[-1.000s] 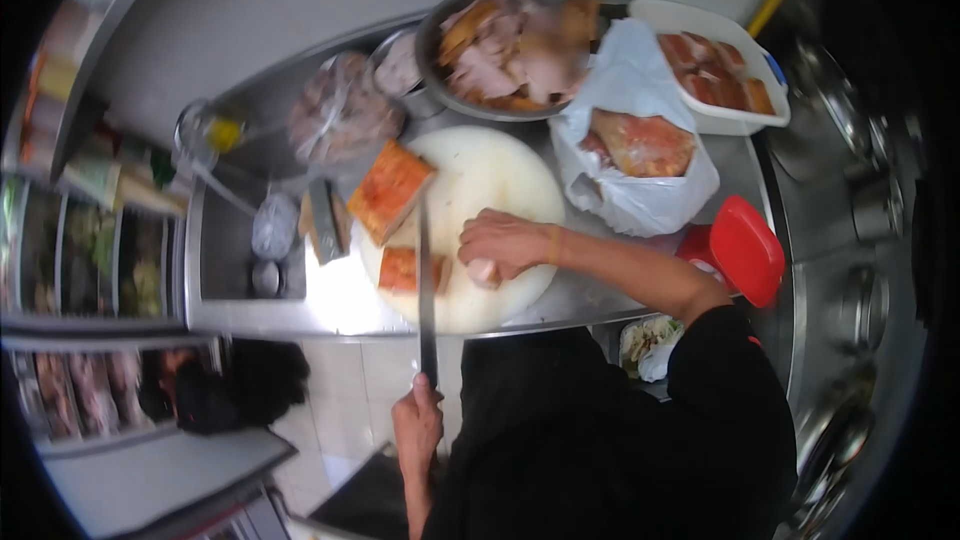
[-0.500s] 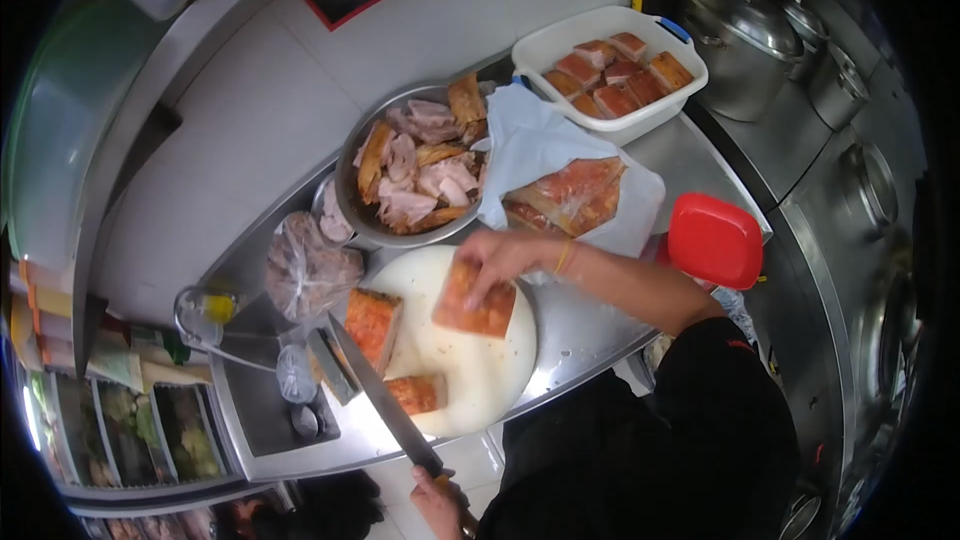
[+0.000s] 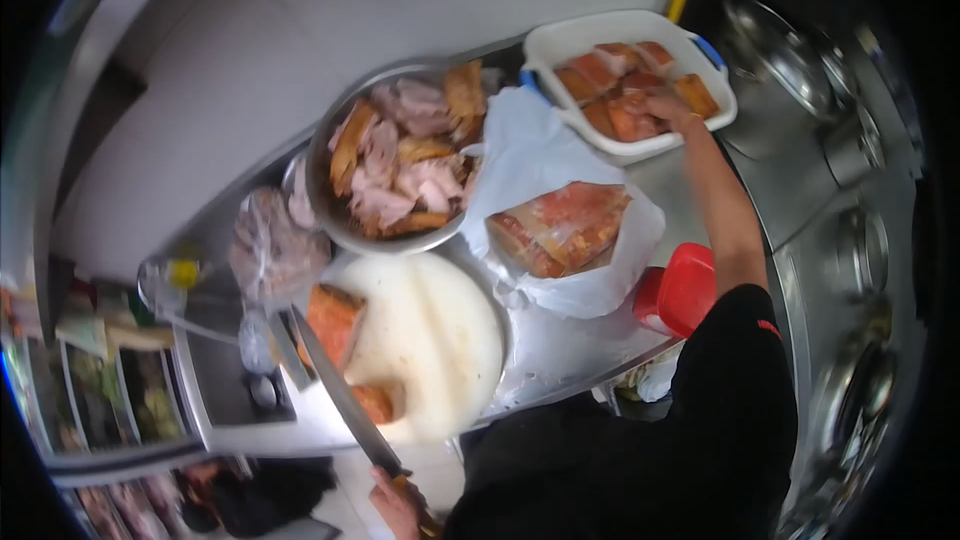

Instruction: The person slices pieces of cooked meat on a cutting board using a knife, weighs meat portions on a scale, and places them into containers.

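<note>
Behind a steel counter (image 3: 545,340) we see a pale wall (image 3: 450,5); a round white board (image 3: 440,340) lies nearest the body, presumably so that cutting falls within easy reach; on its left side rest a larger slab of meat (image 3: 337,318) and a smaller block (image 3: 374,403), leaving its right side bare.

Our left hand (image 3: 395,508) is wrapped around the handle of a long knife (image 3: 350,408), its blade slanting away past the board's left edge; we judge this angle useful, since it leaves the edge well apart from the other arm. Our right hand (image 3: 660,108) reaches into a white tub (image 3: 628,149), over cut meat pieces (image 3: 592,70) packed side by side — likely set close to save room; we cannot tell whether its fingers grip a piece or have let go.

Between board and tub sits a plastic bag (image 3: 525,135), folded back around more meat (image 3: 565,230) — perhaps to leave it within reach; a metal bowl (image 3: 318,180) of loose chunks stands beyond the board.
</note>
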A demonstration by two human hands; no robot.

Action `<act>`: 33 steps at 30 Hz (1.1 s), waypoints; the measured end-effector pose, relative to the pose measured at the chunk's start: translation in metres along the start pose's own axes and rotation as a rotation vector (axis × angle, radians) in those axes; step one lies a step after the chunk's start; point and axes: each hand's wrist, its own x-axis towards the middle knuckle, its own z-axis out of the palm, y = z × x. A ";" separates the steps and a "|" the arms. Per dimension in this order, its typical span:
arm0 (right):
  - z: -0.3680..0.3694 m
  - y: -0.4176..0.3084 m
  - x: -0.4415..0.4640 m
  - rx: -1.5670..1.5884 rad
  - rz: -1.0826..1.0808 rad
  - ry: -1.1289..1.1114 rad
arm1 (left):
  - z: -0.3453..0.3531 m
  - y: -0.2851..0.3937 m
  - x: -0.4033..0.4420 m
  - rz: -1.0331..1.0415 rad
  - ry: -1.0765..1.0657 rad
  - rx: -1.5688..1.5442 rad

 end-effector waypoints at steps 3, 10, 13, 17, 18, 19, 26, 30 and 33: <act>-0.021 0.065 0.072 -0.490 -0.285 0.112 | 0.002 0.013 -0.004 -0.104 0.026 -0.072; 0.026 -0.055 0.001 -0.407 -0.676 0.352 | -0.015 0.004 -0.014 -0.116 0.127 -0.132; 0.125 -0.140 -0.153 -0.091 -0.731 0.038 | -0.022 -0.009 -0.011 -0.100 0.181 -0.200; 0.261 -0.144 -0.283 0.006 -1.032 -0.573 | -0.030 -0.022 -0.009 -0.106 0.196 -0.296; 0.302 -0.125 -0.301 -0.127 -1.124 -0.578 | -0.032 -0.027 -0.008 -0.109 0.186 -0.330; 0.337 -0.120 -0.328 -0.212 -0.980 -0.685 | -0.035 -0.031 -0.007 -0.111 0.177 -0.362; 0.496 -0.087 -0.412 -0.670 -0.770 -0.690 | -0.056 -0.082 0.002 -0.110 0.155 -0.336; 0.497 -0.072 -0.408 -0.573 -0.783 -0.548 | -0.067 -0.121 0.009 -0.123 0.092 -0.334; 0.490 -0.072 -0.405 -0.592 -0.782 -0.549 | -0.079 -0.132 0.014 -0.068 0.058 -0.274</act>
